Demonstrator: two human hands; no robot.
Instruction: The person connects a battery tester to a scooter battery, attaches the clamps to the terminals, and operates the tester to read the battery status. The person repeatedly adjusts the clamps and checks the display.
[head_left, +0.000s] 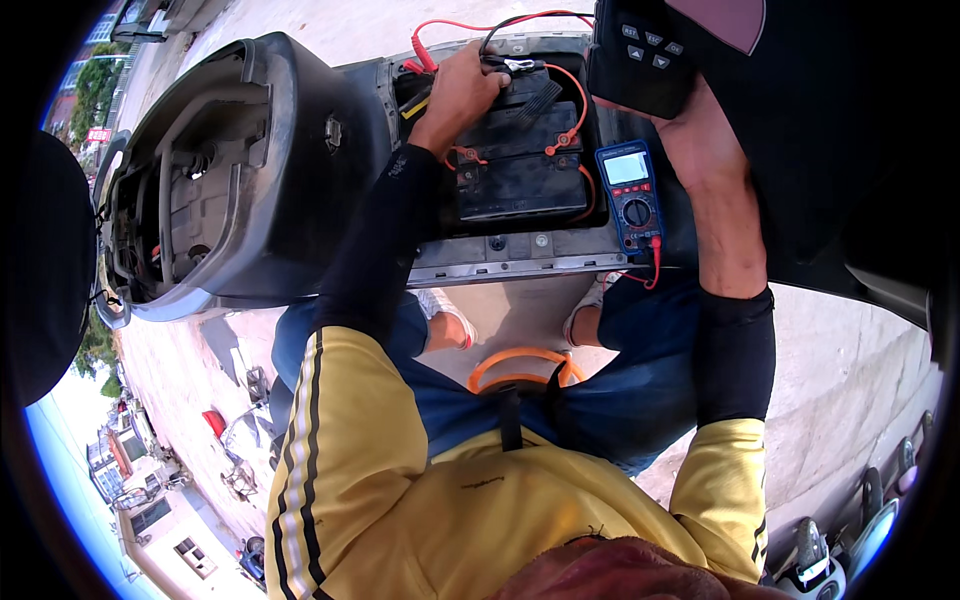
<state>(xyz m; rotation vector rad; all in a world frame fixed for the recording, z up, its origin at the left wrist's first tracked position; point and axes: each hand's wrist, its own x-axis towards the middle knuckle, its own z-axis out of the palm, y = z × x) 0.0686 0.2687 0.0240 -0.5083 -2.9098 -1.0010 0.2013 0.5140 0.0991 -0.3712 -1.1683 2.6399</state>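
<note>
My left hand (461, 97) is over the far left of the battery bay in a scooter body, its thumb and fingers closed around a black alligator clip (519, 65) with metal jaws. Just beside it a red clip (424, 60) sits on a red lead. Several black batteries (521, 191) lie in the bay, joined by orange wires (581, 97) with ring terminals. My right hand (701, 139) holds a black handheld battery tester (637, 79) with several keys; its screen is out of sight. Below the tester a blue digital multimeter (637, 214) rests on the bay's right edge.
The open plastic scooter body (300, 150) spreads to the left. A metal rim (517, 266) borders the bay's near side. From the multimeter hangs a red test lead (657, 262). An orange ring-shaped thing (487, 371) is between my legs. Parked scooters (810, 555) stand at lower right.
</note>
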